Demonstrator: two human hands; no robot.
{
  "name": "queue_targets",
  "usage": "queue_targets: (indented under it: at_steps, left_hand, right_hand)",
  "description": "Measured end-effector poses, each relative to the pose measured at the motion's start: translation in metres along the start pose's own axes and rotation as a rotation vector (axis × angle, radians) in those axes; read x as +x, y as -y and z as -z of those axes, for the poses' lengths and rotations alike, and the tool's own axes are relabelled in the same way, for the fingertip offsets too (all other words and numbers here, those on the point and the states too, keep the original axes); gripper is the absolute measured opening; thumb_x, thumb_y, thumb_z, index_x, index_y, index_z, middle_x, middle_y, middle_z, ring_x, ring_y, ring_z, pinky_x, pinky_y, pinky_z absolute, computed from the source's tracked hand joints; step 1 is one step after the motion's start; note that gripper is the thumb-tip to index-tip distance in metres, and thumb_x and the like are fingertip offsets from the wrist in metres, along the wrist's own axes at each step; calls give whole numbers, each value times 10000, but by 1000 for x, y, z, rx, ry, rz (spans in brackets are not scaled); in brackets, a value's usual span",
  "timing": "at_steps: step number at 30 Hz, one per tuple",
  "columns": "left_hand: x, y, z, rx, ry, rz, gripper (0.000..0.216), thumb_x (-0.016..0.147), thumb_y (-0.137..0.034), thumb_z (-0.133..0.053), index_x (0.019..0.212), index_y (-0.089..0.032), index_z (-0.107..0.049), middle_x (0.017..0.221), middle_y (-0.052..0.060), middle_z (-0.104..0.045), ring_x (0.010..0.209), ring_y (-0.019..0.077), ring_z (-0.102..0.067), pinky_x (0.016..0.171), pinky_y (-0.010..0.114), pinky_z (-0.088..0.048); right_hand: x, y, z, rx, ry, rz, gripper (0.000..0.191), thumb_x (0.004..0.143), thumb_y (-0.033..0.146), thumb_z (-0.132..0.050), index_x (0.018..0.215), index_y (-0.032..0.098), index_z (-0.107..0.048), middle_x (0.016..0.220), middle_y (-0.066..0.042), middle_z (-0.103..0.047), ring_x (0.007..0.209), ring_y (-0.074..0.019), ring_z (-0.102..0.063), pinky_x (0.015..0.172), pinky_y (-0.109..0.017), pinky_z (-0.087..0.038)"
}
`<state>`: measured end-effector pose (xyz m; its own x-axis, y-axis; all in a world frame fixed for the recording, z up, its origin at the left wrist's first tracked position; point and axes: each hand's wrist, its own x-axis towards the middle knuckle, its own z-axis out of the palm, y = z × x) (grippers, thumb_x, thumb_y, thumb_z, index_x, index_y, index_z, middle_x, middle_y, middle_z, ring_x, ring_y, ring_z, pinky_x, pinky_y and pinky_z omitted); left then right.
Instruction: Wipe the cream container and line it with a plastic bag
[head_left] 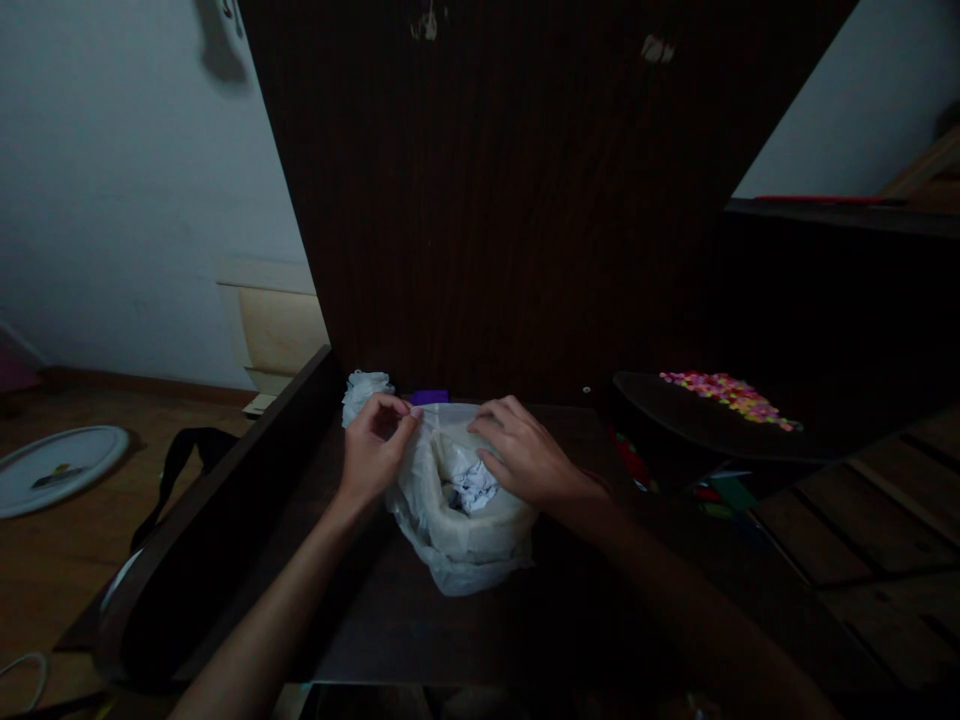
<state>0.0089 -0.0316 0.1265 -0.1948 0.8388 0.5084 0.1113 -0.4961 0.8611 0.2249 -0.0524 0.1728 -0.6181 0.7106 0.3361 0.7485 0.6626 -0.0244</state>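
Note:
A small pale bin lined with a thin white plastic bag (457, 535) stands on a dark wooden surface (405, 625). Crumpled white paper (474, 485) lies inside it. My left hand (373, 450) pinches the bag's rim at the bin's left edge. My right hand (525, 455) rests on the bag's rim at the right edge, with its fingers curled over into the opening. A bunched piece of white plastic (364, 390) sticks up just behind my left hand.
A tall dark wooden panel (495, 200) rises behind the bin. A small purple object (429, 397) lies at its foot. A dark tray with colourful small beads (724, 393) sits to the right. On the floor at left lie a white round plate (56, 465) and a black strap (180, 460).

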Motion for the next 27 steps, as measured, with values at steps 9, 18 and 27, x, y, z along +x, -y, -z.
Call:
queue_targets:
  at_steps: [9, 18, 27]
  left_hand:
    - [19, -10, -12, 4, 116, -133, 202, 772, -273, -787, 872, -198, -628, 818, -7, -687, 753, 152, -685, 723, 277, -558]
    - [29, -38, -9, 394, 458, -263, 328, 852, -369, -710, 1109, -193, -607, 1020, 74, -741, 923, 233, -723, 811, 349, -572]
    - [36, -43, -35, 1074, 851, -146, 649, 647, -265, -899, 1220, -202, -600, 1025, 133, -751, 946, 355, -734, 754, 348, -531]
  right_hand:
    - [12, -11, 1, -75, -33, -166, 598, 843, 342, -755, 1373, 157, -548, 1277, -139, -586, 1129, -311, -536, 943, -443, -501]
    - [18, -12, -2, -87, 101, -264, 201, 980, 223, -514, 1116, 197, -660, 1026, -71, -717, 892, -223, -665, 655, -294, -364]
    - [16, -12, 6, -64, 20, -370, 200, 933, 164, -462, 1049, 195, -622, 988, -73, -746, 802, -213, -660, 619, -307, -299]
